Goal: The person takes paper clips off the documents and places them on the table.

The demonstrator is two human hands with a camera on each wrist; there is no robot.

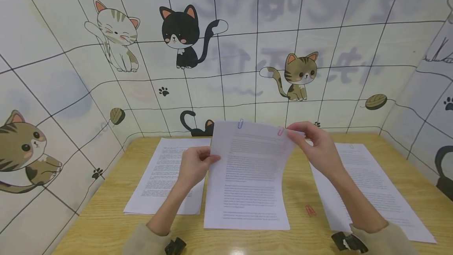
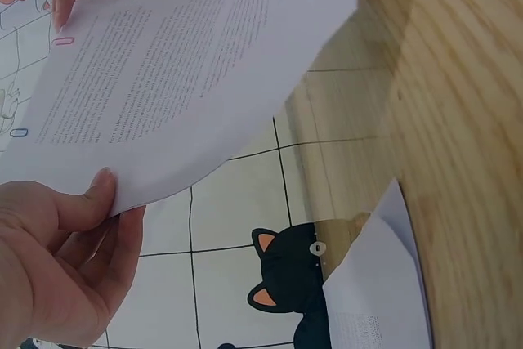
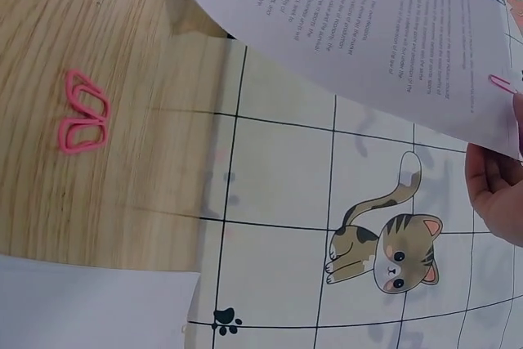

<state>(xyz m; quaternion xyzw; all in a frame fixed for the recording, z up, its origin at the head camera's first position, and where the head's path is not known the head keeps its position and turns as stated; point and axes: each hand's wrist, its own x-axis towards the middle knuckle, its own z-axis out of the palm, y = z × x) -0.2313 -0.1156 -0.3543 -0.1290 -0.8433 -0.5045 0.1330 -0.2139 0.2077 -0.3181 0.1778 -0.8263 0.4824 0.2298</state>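
Both hands hold up a printed paper sheet (image 1: 253, 176), its lower edge close over the table. My left hand (image 1: 194, 166) pinches its left edge between thumb and fingers. At the top right corner, my right hand (image 1: 316, 148) grips the paper near a pink paper clip (image 1: 280, 131). A blue paper clip (image 1: 240, 123) sits on the top edge further left. In the left wrist view, the left thumb lies over the printed sheet (image 2: 163, 87) and both clips show along its edge. The right wrist view shows the right fingers at the sheet's corner, beside the pink clip (image 3: 501, 83).
A printed paper stack (image 1: 166, 168) lies at the left of the wooden table (image 1: 297, 192). Another printed stack (image 1: 371, 188) lies at the right, partly under the right forearm, with a clip at its top. Pink paper clips (image 1: 310, 210) lie between the held sheet and that stack.
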